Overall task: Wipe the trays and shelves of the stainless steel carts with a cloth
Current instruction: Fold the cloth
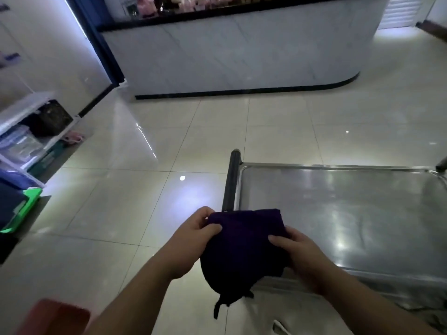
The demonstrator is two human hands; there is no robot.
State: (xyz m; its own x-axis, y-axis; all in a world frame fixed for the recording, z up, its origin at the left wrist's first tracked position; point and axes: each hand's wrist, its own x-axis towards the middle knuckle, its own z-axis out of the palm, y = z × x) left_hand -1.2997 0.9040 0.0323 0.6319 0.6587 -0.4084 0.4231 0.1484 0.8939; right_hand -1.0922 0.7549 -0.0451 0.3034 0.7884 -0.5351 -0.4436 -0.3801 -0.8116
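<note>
— Purple, nearly black: is that the cloth (243,245)?

— Yes. It is bunched and folded, held up between both hands at the near centre, over the near-left corner of the cart (338,213). A thin dark strip hangs from its lower edge.

— How do the hands sit on it?

— The left hand (193,243) grips the left side: the thumb lies across the top of the fabric and the fingers curl round the far edge. The right hand (300,255) grips the right side, fingers curled in over the fabric; I cannot tell where its thumb lies.

— And the cart?

— Its steel top tray fills the right of the scene, with a raised rim all round. A dark post (232,177) runs along its left end. The surface reflects pale patches of light. I cannot tell whether the cloth touches the tray or hangs just above it.

— What else is around?

— Glossy pale floor tiles (169,131). Far off, a long white counter (237,52) with a black top and black base. On the left, a white rack (26,110) with clear boxes and a dark bag, and nearer, a green tray (24,211). A red blurred shape (55,317) sits at the near-left corner.
</note>
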